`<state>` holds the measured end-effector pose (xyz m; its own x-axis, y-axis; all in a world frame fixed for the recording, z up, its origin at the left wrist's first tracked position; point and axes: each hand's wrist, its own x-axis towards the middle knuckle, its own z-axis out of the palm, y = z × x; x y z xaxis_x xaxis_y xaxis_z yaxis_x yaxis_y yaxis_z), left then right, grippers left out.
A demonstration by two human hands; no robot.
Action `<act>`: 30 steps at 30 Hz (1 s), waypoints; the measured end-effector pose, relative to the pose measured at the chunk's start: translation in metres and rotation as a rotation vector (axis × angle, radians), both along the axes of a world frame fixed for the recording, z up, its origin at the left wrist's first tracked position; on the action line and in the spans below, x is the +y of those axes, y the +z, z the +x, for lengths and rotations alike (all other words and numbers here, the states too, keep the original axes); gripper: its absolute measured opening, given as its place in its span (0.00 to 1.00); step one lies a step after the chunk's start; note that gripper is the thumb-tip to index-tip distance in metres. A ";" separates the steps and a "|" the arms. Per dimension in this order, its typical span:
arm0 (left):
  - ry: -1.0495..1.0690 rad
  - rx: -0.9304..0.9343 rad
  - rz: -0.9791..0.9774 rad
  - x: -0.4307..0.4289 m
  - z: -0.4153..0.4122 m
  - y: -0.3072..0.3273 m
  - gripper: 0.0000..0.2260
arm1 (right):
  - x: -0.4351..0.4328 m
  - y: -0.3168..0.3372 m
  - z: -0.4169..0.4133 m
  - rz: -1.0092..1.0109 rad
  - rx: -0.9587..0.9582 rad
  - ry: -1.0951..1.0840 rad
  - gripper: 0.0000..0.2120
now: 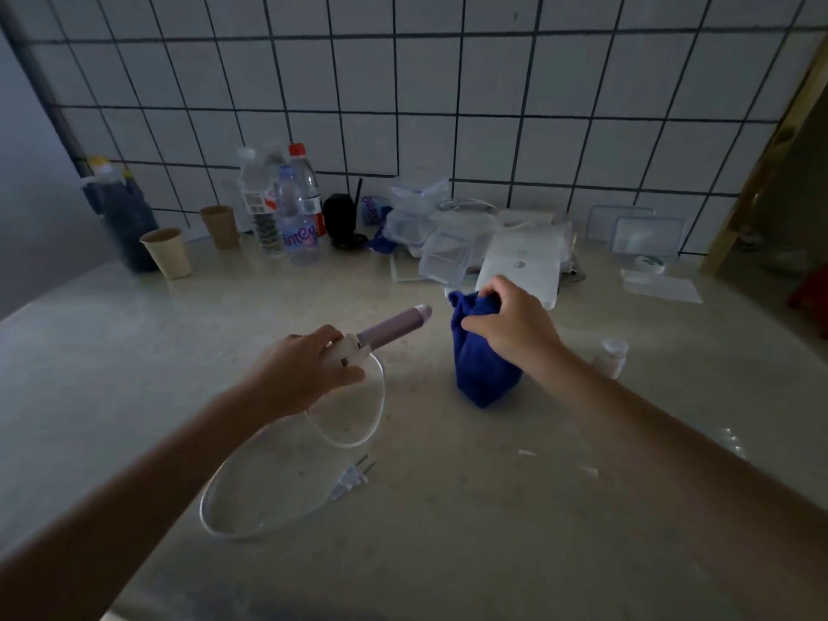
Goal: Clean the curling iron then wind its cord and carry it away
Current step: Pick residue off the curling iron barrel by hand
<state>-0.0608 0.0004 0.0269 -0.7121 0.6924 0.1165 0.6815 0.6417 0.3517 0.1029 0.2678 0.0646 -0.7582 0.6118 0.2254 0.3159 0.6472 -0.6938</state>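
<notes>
My left hand (309,369) grips the white handle of the curling iron (394,327), whose mauve barrel points up and to the right above the counter. Its pale cord (358,437) hangs from the handle and lies in loose loops on the counter, ending in a two-pin plug (354,477). My right hand (506,324) pinches the top of a blue cloth (481,365), which hangs down just right of the barrel tip with its lower end near the counter.
Along the tiled wall stand two paper cups (168,253), several water bottles (291,208), a dark bag (121,212), clear plastic containers (443,244) and a white box (519,262). A small white jar (611,356) stands right of the cloth. A doorway opens at far right.
</notes>
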 end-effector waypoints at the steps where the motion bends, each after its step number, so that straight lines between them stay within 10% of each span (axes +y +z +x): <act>1: 0.003 0.035 -0.048 0.002 -0.003 -0.005 0.24 | 0.002 -0.002 -0.005 0.016 -0.064 -0.001 0.12; 11: -0.001 0.026 -0.106 0.006 -0.005 -0.009 0.38 | -0.004 -0.042 -0.010 0.174 -0.164 0.011 0.20; 19: -0.132 0.228 0.310 0.014 0.056 0.029 0.04 | -0.037 -0.019 0.090 0.079 0.260 0.110 0.08; 30: -0.506 0.115 0.196 0.108 0.197 -0.001 0.14 | -0.003 -0.047 0.200 0.203 -0.143 0.037 0.05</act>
